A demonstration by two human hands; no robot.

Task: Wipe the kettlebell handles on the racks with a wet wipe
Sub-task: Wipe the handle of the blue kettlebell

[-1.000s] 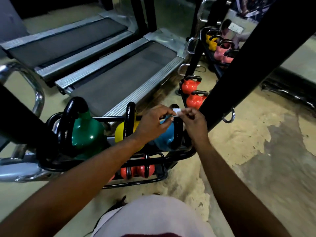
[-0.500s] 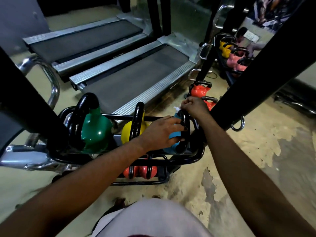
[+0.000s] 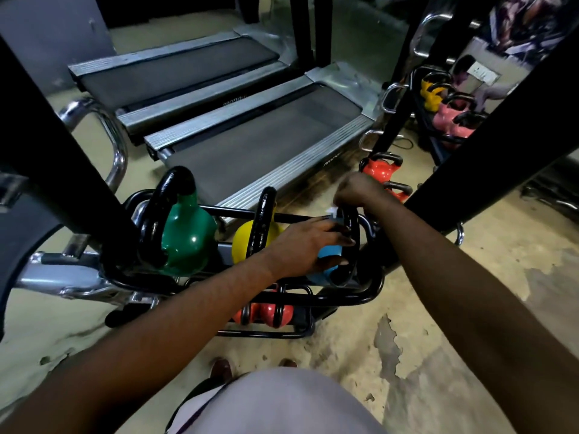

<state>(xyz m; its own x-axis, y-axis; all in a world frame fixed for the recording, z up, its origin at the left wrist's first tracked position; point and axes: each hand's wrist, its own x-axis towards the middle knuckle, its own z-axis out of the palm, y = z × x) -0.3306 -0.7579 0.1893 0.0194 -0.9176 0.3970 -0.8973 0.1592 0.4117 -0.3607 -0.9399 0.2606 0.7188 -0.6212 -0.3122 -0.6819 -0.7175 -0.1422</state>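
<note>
At the far left a chrome tube (image 3: 111, 142) is curving up off the floor. On the top tier of the black rack (image 3: 374, 286) three bells are sitting in a row running left to right: a green kettlebell (image 3: 185, 242), a yellow kettlebell (image 3: 241, 245) and a blue kettlebell (image 3: 327, 256). Each is standing upright with its black loop pointing up and turned edge-on toward the camera, so its long axis is running from the bell upward and slightly away.

The left hand (image 3: 300, 249) is reaching past the yellow kettlebell and resting on the blue kettlebell. Its fingers are lying almost straight and close together against the near side of the blue kettlebell's handle (image 3: 348, 236), with the thumb spread out below them on the blue body.

The right hand (image 3: 357, 189) is sitting on the very top of that same handle, curling round it in a fist and holding the wet wipe (image 3: 333, 211) against it. Only a small white corner of the wet wipe is sticking out at the hand's left edge.

On the lower tier, red kettlebells (image 3: 269, 316) are sitting side by side. Behind the rack two treadmills (image 3: 260, 142) are lying parallel on the floor. To the right of the hands, orange kettlebells (image 3: 380, 169) are standing beside a slanted black post (image 3: 488, 145).
</note>
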